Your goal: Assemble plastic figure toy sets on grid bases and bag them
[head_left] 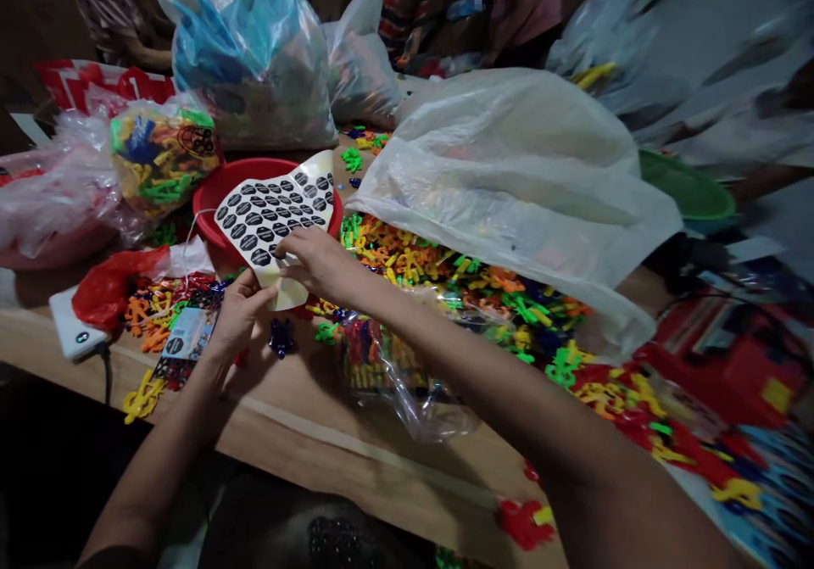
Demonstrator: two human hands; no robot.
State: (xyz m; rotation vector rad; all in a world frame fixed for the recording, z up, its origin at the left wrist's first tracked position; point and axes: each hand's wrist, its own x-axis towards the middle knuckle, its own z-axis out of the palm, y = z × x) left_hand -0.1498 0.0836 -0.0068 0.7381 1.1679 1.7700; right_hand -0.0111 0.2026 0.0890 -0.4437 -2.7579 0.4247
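Observation:
A sheet of black octagonal stickers [273, 209] is held up in front of me, its top right corner curling. My left hand [242, 310] pinches the sheet's lower edge between thumb and fingers. Over the lower right part of the sheet, my right hand [318, 265] has its fingers curled and pressed together on it; whether a single sticker is between the fingertips is hidden. Behind the sheet stands a red basin [238, 170]. A clear bag of colourful plastic pieces [394, 365] lies under my right forearm. By my left wrist is a small printed card [187, 331].
A large whitish plastic sack [509, 162] spills loose coloured plastic toys [445, 268] onto the table [305, 399]. A white power bank [76, 323] with a cable sits at left. Full bags [254, 86] stand behind. A red machine [731, 348] is at right. Other people work across the table.

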